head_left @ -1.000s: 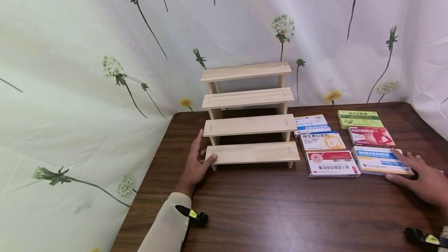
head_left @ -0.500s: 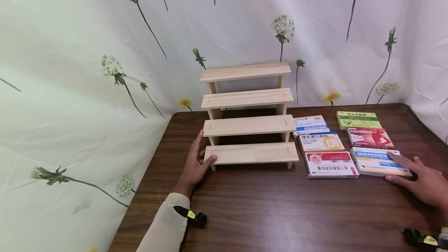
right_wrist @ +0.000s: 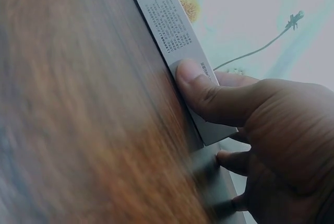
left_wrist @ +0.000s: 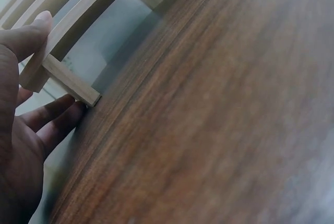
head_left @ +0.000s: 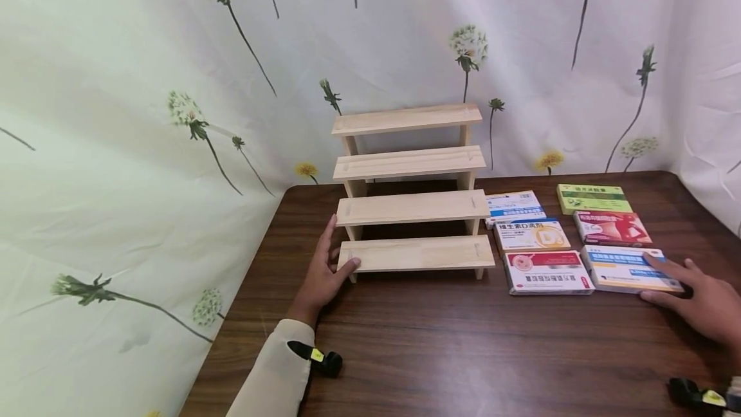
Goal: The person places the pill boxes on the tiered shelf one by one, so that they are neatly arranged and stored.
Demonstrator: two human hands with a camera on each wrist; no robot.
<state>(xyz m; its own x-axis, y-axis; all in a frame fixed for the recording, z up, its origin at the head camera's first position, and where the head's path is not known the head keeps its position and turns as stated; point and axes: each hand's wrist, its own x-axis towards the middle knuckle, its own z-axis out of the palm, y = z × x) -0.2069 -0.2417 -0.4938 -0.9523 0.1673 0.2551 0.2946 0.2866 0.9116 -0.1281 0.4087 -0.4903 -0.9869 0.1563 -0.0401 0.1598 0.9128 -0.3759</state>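
- Your left hand (head_left: 321, 275) grips the four-tier wooden rack (head_left: 413, 208) at its 8 o'clock corner.
- Your right hand (head_left: 703, 301) pinches the blue-and-white medicine box (head_left: 622, 269), lying at the rack's 4 o'clock.
- Grasping seems the step; lifting would call for a firm, level pinch.

The rack (head_left: 412, 208) is showing pale wood grain, the box (head_left: 622, 269) past three o'clock blue-banded white, the table (head_left: 428, 346) dark brown.
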